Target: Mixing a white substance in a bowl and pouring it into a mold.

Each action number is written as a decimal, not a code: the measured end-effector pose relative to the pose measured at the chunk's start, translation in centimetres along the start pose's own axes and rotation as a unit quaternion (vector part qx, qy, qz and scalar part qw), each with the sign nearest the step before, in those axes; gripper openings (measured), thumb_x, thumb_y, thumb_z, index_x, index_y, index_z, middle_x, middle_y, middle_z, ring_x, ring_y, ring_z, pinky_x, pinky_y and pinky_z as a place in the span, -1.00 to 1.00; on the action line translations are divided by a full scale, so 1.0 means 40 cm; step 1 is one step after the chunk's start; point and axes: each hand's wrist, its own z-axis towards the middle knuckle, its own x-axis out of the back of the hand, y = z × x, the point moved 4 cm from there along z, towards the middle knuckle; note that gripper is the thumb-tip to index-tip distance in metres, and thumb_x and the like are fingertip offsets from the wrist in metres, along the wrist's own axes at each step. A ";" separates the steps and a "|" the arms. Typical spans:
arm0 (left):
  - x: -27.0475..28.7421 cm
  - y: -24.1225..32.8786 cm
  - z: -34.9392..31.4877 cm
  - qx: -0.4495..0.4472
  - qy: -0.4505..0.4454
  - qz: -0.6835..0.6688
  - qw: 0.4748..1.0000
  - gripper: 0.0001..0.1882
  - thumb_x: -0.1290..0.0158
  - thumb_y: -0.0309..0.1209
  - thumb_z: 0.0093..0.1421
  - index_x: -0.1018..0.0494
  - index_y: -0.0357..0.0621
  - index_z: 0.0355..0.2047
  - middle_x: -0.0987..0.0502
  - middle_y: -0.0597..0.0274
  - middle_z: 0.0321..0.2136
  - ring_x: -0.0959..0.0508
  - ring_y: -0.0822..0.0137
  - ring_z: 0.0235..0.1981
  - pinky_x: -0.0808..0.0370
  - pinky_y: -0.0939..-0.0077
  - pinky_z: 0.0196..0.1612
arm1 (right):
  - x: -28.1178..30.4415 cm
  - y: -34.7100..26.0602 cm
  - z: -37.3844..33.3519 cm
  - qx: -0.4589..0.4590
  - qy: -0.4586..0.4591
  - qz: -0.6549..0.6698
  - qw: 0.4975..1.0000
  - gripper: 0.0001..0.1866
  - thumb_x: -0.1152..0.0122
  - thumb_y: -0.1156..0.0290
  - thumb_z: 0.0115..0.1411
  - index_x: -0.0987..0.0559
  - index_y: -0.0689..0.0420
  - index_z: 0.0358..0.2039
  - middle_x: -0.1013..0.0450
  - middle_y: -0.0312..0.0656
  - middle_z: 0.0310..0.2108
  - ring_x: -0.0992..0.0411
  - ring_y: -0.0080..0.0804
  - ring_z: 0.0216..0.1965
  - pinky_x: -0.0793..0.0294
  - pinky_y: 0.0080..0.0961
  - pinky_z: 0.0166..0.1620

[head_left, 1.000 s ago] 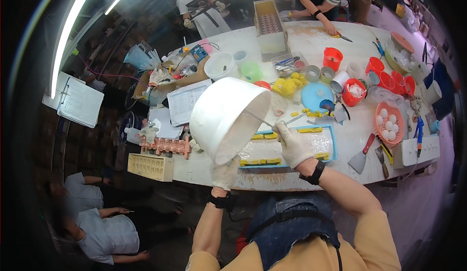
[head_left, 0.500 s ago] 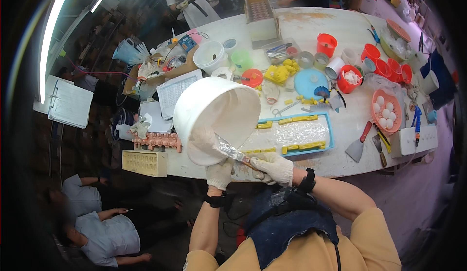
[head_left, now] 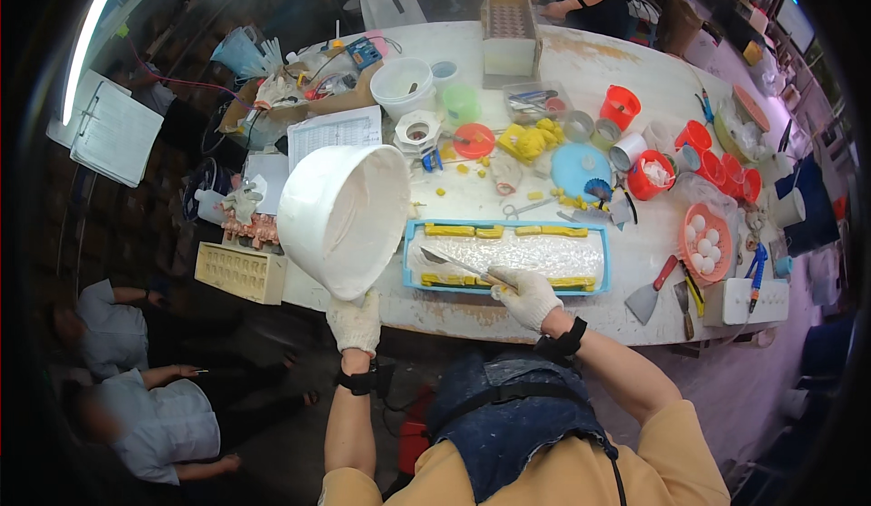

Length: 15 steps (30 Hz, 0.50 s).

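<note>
My left hand (head_left: 354,322), in a cream knit glove, grips the lower edge of a large white plastic bucket (head_left: 304,220), which is tilted so its mouth faces right. White residue coats its inner wall. In my gloved right hand (head_left: 528,299) is a scraper (head_left: 446,261), its thin metal blade pointing left over a shallow rectangular tray (head_left: 604,243) with light-blue walls. A glossy, bumpy white layer (head_left: 535,254) fills the tray's middle, and yellow clay strips (head_left: 463,231) line its long sides. Whether the blade touches the layer, I cannot tell.
Behind the tray lie scissors (head_left: 529,207), yellow clay lumps (head_left: 531,140) and a blue disc (head_left: 581,168). To the right are a red-handled putty knife (head_left: 646,299), a pink basket (head_left: 723,256) of white balls and several red cups. A cream mould block (head_left: 238,273) stands left. Other people are around.
My right hand has brought the scraper out of the bucket and over the tray. The bucket and my left hand have shifted left, uncovering the tray's left end.
</note>
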 end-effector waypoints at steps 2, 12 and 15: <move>-0.001 -0.044 0.008 -0.064 0.037 -0.002 0.997 -0.69 -0.22 -0.38 0.04 -0.48 -0.38 -0.28 -0.51 -0.04 -0.50 -0.48 0.07 -0.48 -0.39 0.26 -0.42 | -0.014 -0.011 0.006 0.050 0.031 0.001 0.998 -0.59 -0.15 0.32 0.20 -0.54 0.19 0.04 -0.53 0.09 -0.12 -0.53 -0.05 -0.10 -0.48 -0.35 -0.04; 0.010 -0.060 0.007 0.020 -0.006 -0.016 1.000 -0.61 -0.23 -0.36 0.01 -0.50 -0.36 -0.19 -0.60 -0.19 -0.28 -0.58 -0.14 -0.17 -0.48 0.19 -0.14 | -0.031 -0.030 0.019 0.052 0.041 0.013 0.998 -0.60 -0.18 0.34 0.18 -0.54 0.18 0.03 -0.53 0.07 -0.12 -0.53 -0.06 -0.12 -0.48 -0.35 -0.03; 0.010 -0.082 0.021 0.014 -0.021 -0.024 0.999 -0.61 -0.24 -0.36 0.01 -0.50 -0.38 -0.20 -0.60 -0.17 -0.34 -0.60 -0.12 -0.26 -0.49 0.20 -0.19 | -0.034 -0.028 0.018 0.081 0.062 0.009 0.995 -0.60 -0.18 0.35 0.18 -0.54 0.19 0.03 -0.53 0.08 -0.13 -0.53 -0.05 -0.12 -0.48 -0.35 -0.03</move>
